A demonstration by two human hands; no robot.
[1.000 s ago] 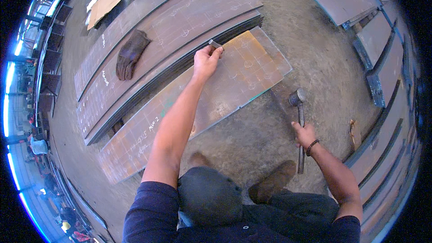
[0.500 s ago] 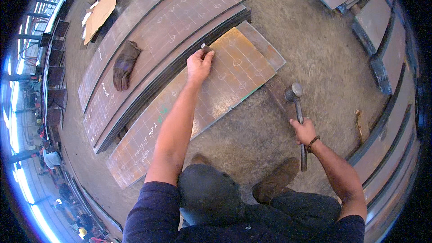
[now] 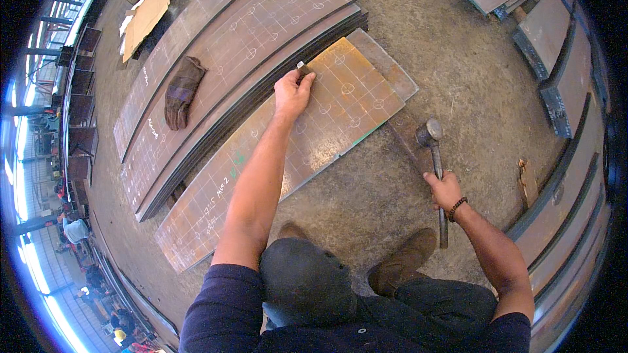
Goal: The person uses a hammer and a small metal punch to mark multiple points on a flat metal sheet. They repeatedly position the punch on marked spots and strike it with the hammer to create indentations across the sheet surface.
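My left hand (image 3: 294,93) is closed round a short dark punch (image 3: 301,68) with a shiny, pale end, over the upper edge of a steel plate (image 3: 353,101). White lines and circles are drawn across that plate, with green and white writing nearer me. Whether the punch's lower end touches the steel is hidden by my fingers. In my right hand (image 3: 446,191) I grip the handle of a hammer (image 3: 430,133). Its heavy head is up and away from me, above the floor to the right of the plate.
Stacked marked plates (image 3: 261,33) lie on the left, a brown work glove (image 3: 184,93) on top. Cardboard (image 3: 146,19) lies beyond. Another plate (image 3: 383,59) juts from under the marked one. More steel plates (image 3: 556,202) line the right. My boots (image 3: 409,258) are close below.
Both hands keep their grips on the punch and hammer. The whole view has shifted very slightly; otherwise things stay in place.
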